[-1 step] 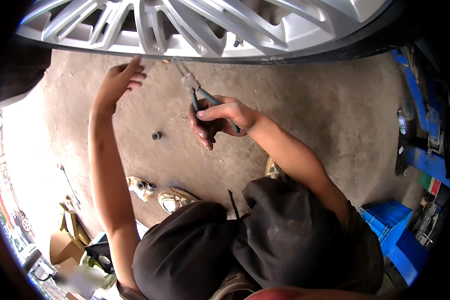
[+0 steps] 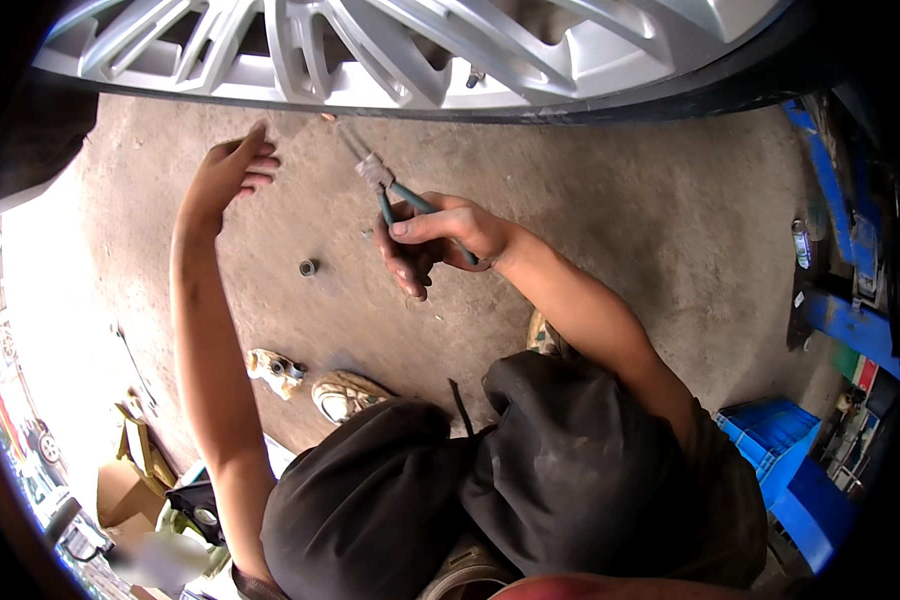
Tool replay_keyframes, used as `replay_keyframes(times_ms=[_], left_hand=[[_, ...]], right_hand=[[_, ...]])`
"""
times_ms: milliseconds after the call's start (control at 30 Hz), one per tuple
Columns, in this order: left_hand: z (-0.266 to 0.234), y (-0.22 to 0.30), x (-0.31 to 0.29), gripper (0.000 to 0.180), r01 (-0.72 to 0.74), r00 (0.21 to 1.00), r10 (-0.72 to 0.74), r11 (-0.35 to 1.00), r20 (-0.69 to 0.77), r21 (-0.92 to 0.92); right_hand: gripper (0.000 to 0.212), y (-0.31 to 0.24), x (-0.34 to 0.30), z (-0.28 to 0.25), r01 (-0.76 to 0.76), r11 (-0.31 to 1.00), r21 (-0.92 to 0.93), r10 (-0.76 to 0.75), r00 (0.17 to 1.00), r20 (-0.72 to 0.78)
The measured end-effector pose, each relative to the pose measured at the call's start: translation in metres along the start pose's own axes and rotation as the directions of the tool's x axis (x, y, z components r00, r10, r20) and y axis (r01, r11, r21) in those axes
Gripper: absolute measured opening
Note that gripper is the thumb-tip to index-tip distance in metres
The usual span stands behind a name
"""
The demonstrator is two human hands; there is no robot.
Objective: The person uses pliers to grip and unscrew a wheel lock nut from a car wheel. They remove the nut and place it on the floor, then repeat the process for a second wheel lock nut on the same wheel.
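At the far left we see bright, washed-out ground with a cardboard box (image 2: 120, 490) low down near the edge. Moving in, our left hand (image 2: 228, 172) is raised toward the silver alloy wheel (image 2: 390, 50) that fills the top of the view — its fingers are spread loosely, slightly curled, and grip nothing; the fingertips sit just below the rim, and we cannot tell whether they touch the tyre. Below the forearm, a small dark nut (image 2: 308, 267) lies alone on the concrete floor (image 2: 650, 230), and nearer to us a worn shoe (image 2: 345, 395) shows beside our dark trousers (image 2: 490, 480).

Toward the middle, our right hand (image 2: 435, 240) is closed around the blue-green handles of a pair of pliers (image 2: 385, 185) — thumb along one handle, the other fingers curled under. The pliers' nose points up and left toward the wheel's lower edge, close to it but apart; whether the nose grips anything is too small to make out.

At the right, a blue metal frame (image 2: 850, 320) runs along the edge, a small can (image 2: 802, 243) stands near it, and a blue plastic crate (image 2: 770, 430) sits lower down.
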State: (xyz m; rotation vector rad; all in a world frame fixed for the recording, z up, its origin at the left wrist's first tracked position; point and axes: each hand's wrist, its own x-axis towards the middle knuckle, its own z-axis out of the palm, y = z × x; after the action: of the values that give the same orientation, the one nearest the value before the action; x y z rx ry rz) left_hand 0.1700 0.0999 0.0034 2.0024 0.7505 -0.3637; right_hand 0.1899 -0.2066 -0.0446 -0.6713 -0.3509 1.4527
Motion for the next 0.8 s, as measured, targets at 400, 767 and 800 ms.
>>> replay_keyframes(times_ms=[400,767,800], left_hand=[[-0.177,-0.192,-0.091,0.053,0.339,0.937,-0.266,0.850,-0.227,0.403],[-0.062,-0.116,-0.065,0.052,0.049,0.998,-0.060,0.912,0.013,0.406],[-0.033,-0.106,-0.052,0.050,-0.056,0.998,0.043,0.905,0.040,0.422]], right_hand=[[0.016,0.033,0.021,-0.044,-0.100,0.990,0.097,0.118,0.972,-0.203],[0.055,0.029,0.021,-0.053,0.250,0.933,-0.258,-0.285,0.953,-0.104],[0.057,0.024,0.019,-0.057,0.303,0.917,-0.258,-0.325,0.945,-0.046]])
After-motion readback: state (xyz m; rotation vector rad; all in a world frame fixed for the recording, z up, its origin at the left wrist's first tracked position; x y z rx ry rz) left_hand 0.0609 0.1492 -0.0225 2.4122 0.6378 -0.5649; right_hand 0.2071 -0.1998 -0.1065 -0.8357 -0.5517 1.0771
